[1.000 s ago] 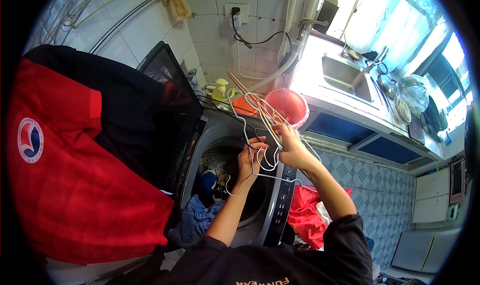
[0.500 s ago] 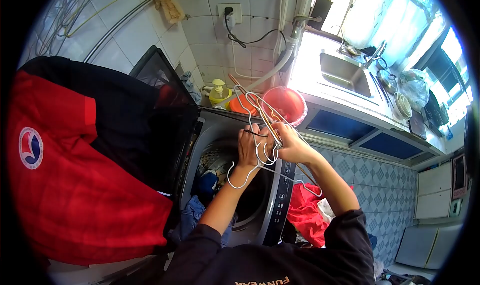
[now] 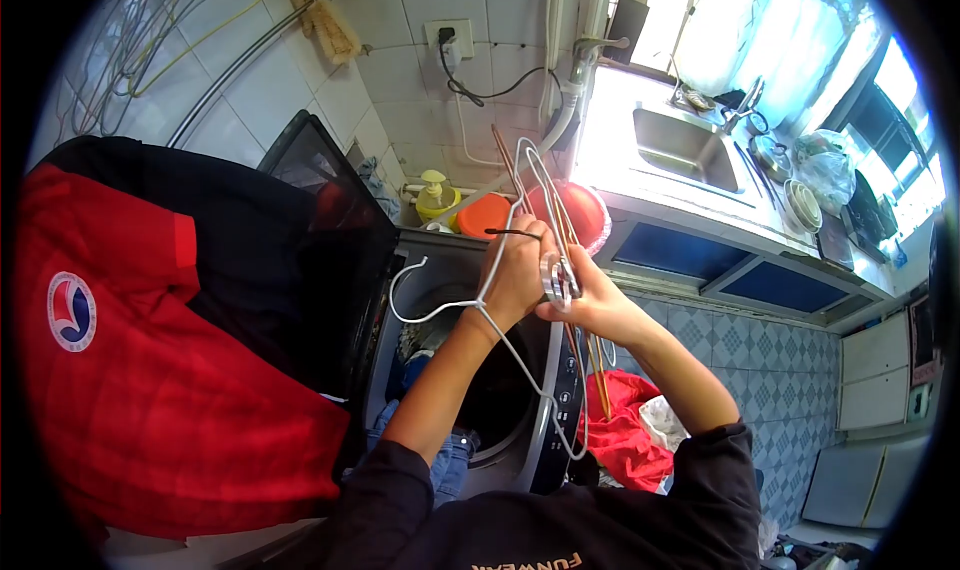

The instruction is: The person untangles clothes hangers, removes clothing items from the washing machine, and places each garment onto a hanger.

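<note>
My left hand (image 3: 516, 272) is closed on wire clothes hangers, with a dark hook sticking out over its knuckles. A white wire hanger (image 3: 516, 355) crosses in front of my left wrist, its hook pointing left. My right hand (image 3: 597, 305) is closed around the hangers' gathered hooks (image 3: 558, 282), close beside the left. Silver and copper-coloured wires extend above and below both hands. Beneath them is a top-loading washing machine (image 3: 548, 440) with its lid (image 3: 325, 170) raised. Clothes lie inside the drum, and blue jeans (image 3: 455, 465) hang at its near edge.
A red and black garment (image 3: 190, 390) drapes at the left. Behind the machine stand a yellow pump bottle (image 3: 433, 192), an orange container (image 3: 486, 216) and a pink bucket (image 3: 590, 215). A counter with a sink (image 3: 690, 150) is at right. Red clothing (image 3: 625, 440) lies on the tiled floor.
The hangers have turned within my hands; one white hanger now swings across my left wrist with its hook to the left. My hands have shifted slightly, and the hooks are bunched closer together.
</note>
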Motion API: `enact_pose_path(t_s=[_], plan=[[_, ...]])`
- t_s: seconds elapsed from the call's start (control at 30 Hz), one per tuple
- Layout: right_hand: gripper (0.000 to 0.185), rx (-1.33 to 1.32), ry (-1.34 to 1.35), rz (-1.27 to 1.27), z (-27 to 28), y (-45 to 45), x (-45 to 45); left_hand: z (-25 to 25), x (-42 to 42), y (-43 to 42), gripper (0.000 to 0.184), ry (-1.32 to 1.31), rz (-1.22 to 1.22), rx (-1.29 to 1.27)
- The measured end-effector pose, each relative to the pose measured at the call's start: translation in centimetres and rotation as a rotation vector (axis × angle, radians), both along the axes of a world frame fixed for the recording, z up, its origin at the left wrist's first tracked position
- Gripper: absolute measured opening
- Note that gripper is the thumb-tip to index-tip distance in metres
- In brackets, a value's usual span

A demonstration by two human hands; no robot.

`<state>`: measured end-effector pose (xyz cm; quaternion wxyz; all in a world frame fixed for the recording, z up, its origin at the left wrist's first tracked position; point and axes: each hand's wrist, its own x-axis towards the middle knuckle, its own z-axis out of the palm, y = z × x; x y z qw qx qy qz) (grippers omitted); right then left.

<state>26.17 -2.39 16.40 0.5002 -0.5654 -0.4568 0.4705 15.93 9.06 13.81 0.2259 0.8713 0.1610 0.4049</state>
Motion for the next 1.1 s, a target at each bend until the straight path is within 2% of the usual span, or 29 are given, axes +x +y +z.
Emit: enact_pose_path(t_s=[0.07, 0.13, 0.2, 0.27, 0.3, 0.33, 0.4, 0.47, 0.5, 0.6, 0.67, 0.73, 0.8, 0.83, 0.9, 0.93, 1.0, 1.03, 1.1], plan=[[0.061, 0.041, -0.02, 0.008, 0.5, -1.4, 0.6, 1.1, 0.5, -1.0, 0.018, 0.057, -0.022, -0.023], [0.066, 0.002, 0.269, -0.011, 0.5, -3.0, 0.8, 1.7, 0.9, -2.0, 0.015, 0.028, -0.026, 0.085], [0.069, 0.052, 0.207, 0.0, 0.1, -4.1, 1.4, 1.8, 1.2, -3.0, 0.014, 0.107, -0.157, 0.161], [0.066, -0.035, 0.313, 0.011, 0.1, -5.4, 1.8, 1.9, 1.3, -3.8, 0.014, 0.172, -0.151, 0.242], [0.058, -0.005, 0.307, 0.007, 0.7, -6.2, 1.7, 1.8, 1.2, -3.9, 0.014, 0.177, -0.194, 0.316], [0.058, 0.003, 0.305, 0.004, 0.6, -6.8, 1.7, 1.6, 1.2, -4.1, 0.015, 0.183, -0.235, 0.391], [0.05, -0.003, 0.356, -0.066, 0.3, -7.9, 1.8, 1.9, 1.1, -4.6, 0.017, 0.217, -0.224, 0.426], [0.048, -0.029, 0.41, -0.129, 1.2, -8.5, 1.6, 2.6, 0.2, -5.2, 0.018, 0.408, -0.262, 0.513], [0.049, 0.03, 0.402, -0.174, 1.5, -9.1, 1.6, 1.2, -0.4, -5.3, 0.023, 0.47, -0.286, 0.605], [0.049, 0.116, 0.368, -0.301, 1.6, -9.5, 1.4, 0.8, -2.4, -6.2, 0.028, 0.609, -0.293, 0.539], [0.052, 0.182, 0.297, -0.188, 1.9, -9.9, 2.0, 0.4, -3.7, -6.4, 0.03, 0.687, -0.292, 0.5], [0.048, 0.174, 0.243, -0.181, 2.3, -9.8, 1.8, -0.2, -5.4, -6.7, 0.032, 0.764, -0.292, 0.453], [0.043, 0.287, -0.018, -0.171, 1.4, -8.5, 1.8, -0.9, -7.5, -6.8, 0.033, 0.818, -0.235, 0.345], [0.04, 0.335, -0.078, -0.167, 0.5, -7.3, 1.9, -1.5, -8.6, -6.8, 0.033, 0.819, -0.234, 0.347], [0.041, 0.274, -0.141, -0.166, -2.9, -4.5, 2.6, -2.8, -10.4, -6.5, 0.036, 0.856, -0.148, 0.107], [0.041, 0.208, -0.206, -0.162, -5.0, -3.1, 2.8, -3.1, -10.8, -6.2, 0.036, 0.857, -0.143, 0.109], [0.039, 0.362, -0.529, -0.222, -9.4, -0.1, 3.0, -3.2, -11.3, -5.7, 0.038, 0.894, -0.081, 0.076], [0.034, 0.198, -0.54, -0.231, -9.8, 0.7, 2.5, -2.5, -11.0, -5.9, 0.04, 0.96, -0.075, 0.102], [0.032, 0.177, -0.716, -0.266, -12.0, 2.3, 2.2, -3.1, -10.7, -5.4, 0.042, 0.985, -0.065, 0.07]])
